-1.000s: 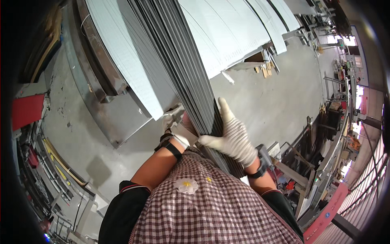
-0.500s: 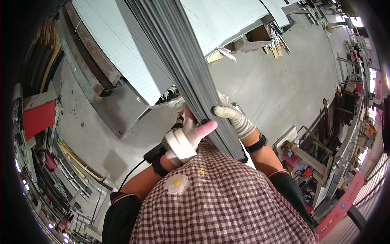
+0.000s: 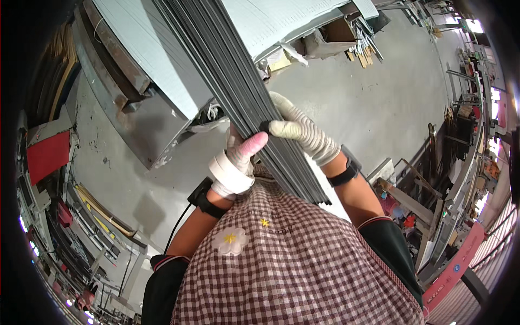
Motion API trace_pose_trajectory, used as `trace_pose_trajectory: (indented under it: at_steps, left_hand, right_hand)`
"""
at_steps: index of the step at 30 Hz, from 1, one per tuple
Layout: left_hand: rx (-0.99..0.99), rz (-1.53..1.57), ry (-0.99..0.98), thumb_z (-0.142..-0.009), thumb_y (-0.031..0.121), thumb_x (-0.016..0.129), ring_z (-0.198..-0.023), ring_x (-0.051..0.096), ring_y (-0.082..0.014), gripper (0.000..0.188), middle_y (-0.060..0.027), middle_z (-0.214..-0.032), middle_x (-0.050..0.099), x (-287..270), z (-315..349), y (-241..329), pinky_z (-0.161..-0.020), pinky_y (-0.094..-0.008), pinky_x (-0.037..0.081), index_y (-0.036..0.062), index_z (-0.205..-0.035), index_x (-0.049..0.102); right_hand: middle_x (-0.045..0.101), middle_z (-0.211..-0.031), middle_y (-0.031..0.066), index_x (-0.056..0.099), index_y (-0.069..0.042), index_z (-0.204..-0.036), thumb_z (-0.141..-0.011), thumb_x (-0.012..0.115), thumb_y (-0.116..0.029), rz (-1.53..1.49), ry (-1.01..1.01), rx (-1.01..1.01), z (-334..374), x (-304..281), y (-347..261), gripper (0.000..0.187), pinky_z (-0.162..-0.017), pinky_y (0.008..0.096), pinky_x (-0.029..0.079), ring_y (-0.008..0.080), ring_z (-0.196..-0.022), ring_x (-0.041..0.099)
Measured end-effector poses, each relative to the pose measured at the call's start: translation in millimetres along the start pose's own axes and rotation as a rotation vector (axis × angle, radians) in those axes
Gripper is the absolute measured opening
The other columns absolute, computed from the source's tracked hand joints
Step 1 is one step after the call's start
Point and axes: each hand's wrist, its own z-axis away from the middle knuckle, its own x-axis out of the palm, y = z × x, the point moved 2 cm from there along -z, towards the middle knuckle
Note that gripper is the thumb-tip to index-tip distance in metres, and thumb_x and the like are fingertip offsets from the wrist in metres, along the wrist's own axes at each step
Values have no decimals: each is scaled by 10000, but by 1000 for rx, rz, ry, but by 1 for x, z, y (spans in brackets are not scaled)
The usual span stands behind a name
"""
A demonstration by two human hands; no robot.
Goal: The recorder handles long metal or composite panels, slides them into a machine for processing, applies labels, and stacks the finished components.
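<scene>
As both hands are now meeting on one stretch of the bundle, the head view is showing a hold that the two sides are sharing. The bundle (image 3: 233, 76) of long, dark strips is running from the top edge, across the white sheet (image 3: 284, 21), to end over the checked apron (image 3: 281, 260); whether it is resting on that sheet, the picture is not telling.

Compared with a second ago, the right hand (image 3: 311, 132) is no longer spreading over the strips near the apron; it is gripping their right edge, with its thumb (image 3: 284, 129) lying on top and its fingers (image 3: 284, 104) curling around the side. The left hand (image 3: 241, 154), mostly hidden then, is now showing its thumb (image 3: 254, 143) pressing on the upper face, while its other fingers are going out of sight underneath. Both hands are thus clamping the bundle, thumb tips nearly touching beside a small dark patch (image 3: 265, 126) that is staying too unclear to identify. A white ring (image 3: 221, 172) is hanging around the left hand. For the handling, this paired grip is probably keeping the strips aligned and steadier.
</scene>
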Motion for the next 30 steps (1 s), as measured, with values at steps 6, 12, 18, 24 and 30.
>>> trace_pose_trajectory:
  at_steps: [6,12,18,24,30]
  left_hand:
    - [-19,-15,82,-749,325,759,-1059,564,-200,612,-59,-1144,587,-1,9,-6,-926,-344,473,69,-1249,514]
    - [-49,70,82,-720,238,806,-1086,505,-160,727,-23,-1160,544,-5,9,-8,-970,-327,412,109,-1321,419]
    - [-34,58,75,-725,229,802,-1105,500,-166,767,-30,-1184,533,-2,9,-7,-985,-328,402,116,-1357,383]
    - [-1,59,59,-724,197,797,-1113,502,-169,789,-26,-1196,529,-3,7,-8,-978,-330,414,119,-1380,364]
    - [-15,10,65,-707,174,811,-1147,489,-173,861,-25,-1230,504,-5,2,-12,-970,-321,436,130,-1413,320]
  right_hand:
    - [484,-1329,144,337,-7,-1409,-763,765,-322,-128,-43,24,6,8,-9,837,-1052,352,342,236,-1242,445]
    - [499,-1314,145,372,-15,-1390,-753,773,-300,-92,-20,17,3,6,-2,805,-1053,364,347,241,-1220,467]
    - [508,-1304,146,380,-14,-1383,-750,774,-289,-76,-41,15,-1,5,-3,795,-1049,372,355,243,-1212,474]
    - [524,-1282,152,391,9,-1366,-747,781,-319,27,-52,11,0,5,-13,802,-1025,355,382,239,-1181,498]
    - [627,-1089,113,515,43,-1247,-725,805,-343,255,-35,23,-14,-3,-16,711,-890,311,468,172,-988,583]
